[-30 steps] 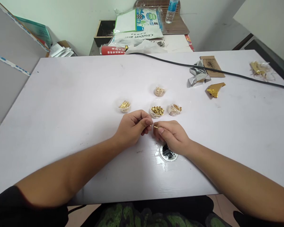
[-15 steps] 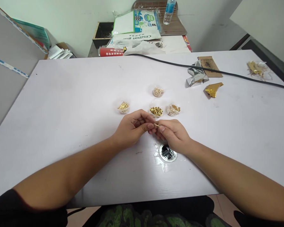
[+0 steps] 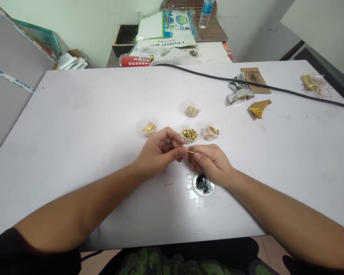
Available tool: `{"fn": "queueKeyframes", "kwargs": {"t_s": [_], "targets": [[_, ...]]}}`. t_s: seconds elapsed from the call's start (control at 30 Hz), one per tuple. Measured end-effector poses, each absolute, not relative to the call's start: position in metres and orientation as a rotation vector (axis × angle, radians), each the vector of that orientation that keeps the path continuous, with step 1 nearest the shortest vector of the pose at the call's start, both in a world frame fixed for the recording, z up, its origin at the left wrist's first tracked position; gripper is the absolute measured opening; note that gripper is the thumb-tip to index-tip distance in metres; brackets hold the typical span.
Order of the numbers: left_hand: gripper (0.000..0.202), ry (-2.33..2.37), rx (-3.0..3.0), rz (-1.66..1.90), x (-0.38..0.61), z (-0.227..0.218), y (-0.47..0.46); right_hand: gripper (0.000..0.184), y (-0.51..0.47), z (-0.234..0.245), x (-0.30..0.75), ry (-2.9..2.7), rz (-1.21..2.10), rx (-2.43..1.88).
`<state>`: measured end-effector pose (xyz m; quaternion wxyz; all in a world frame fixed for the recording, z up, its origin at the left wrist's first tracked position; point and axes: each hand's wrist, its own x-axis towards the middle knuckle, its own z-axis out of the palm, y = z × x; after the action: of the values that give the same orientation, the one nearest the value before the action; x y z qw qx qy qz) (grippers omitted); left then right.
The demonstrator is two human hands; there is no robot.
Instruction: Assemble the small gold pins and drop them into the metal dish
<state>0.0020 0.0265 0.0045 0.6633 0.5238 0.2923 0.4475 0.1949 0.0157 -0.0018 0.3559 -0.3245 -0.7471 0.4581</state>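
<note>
We pinch a thin, shiny gold metal stick (image 3: 191, 152) in our right hand (image 3: 211, 163) over the flat white desk (image 3: 97, 103), pointing sideways to our left hand (image 3: 158, 153), which is squeezed closed at the stick's tip, though we cannot tell what it holds.

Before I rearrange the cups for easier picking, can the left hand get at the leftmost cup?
Probably yes: the leftmost cup stands just beyond the left hand, with its pins uncovered, though that hand seems to pinch a gold pin.
</note>
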Motion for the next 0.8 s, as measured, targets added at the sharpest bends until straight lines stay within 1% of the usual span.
{"fn": "queueKeyframes", "kwargs": {"t_s": [0.53, 0.8], "targets": [[0.033, 0.634, 1.193, 0.987, 0.0022, 0.0038, 0.0284, 0.034, 0.0152, -0.0025, 0.1948, -1.94, 1.212, -0.807], [0.034, 0.634, 1.198, 0.98, 0.0018, 0.0027, 0.0292, 0.033, 0.0141, -0.0024, 0.1952, -1.935, 1.225, -0.805]]}}
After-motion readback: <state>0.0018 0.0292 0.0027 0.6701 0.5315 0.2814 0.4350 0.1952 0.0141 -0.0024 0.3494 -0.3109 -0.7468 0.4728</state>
